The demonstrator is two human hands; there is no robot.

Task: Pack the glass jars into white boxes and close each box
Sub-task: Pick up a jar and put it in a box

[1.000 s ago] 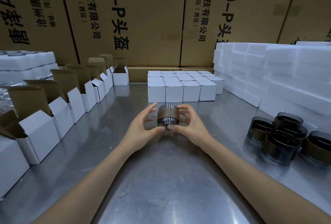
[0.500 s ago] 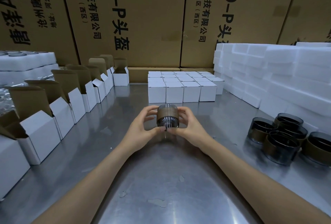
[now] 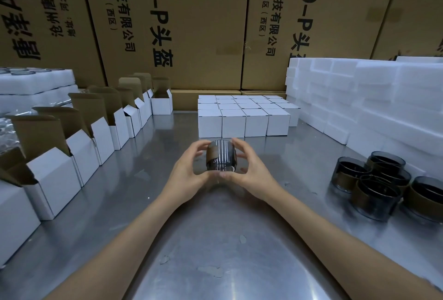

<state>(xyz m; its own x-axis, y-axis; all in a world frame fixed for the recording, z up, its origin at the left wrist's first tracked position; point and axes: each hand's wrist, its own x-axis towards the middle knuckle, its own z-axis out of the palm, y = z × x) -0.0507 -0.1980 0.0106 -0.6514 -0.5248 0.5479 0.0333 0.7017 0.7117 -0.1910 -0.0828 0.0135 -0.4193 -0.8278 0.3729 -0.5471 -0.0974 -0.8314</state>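
Tall brown shipping cartons [image 3: 191, 23] printed with black characters wall off the back of a stainless steel table [image 3: 215, 239]. Seen from the head camera, the left hand [image 3: 189, 170] and right hand [image 3: 249, 170] meet over the middle of the table, fingers curled around a dark glass jar [image 3: 221, 154] with a brown band, held between them above the surface; each hand is partly closed on the jar's sides, thumbs underneath. Along the left edge runs a row of open white boxes [image 3: 55, 175] with brown flaps standing up. Behind the jar sits a tight block of closed white boxes [image 3: 242, 117]. White foam blocks [image 3: 359, 98] are stacked along the right, and more foam [image 3: 36, 81] sits at far left. Near the right edge, a cluster of dark glass jars [image 3: 374, 184] stands upright on the table, touching one another.
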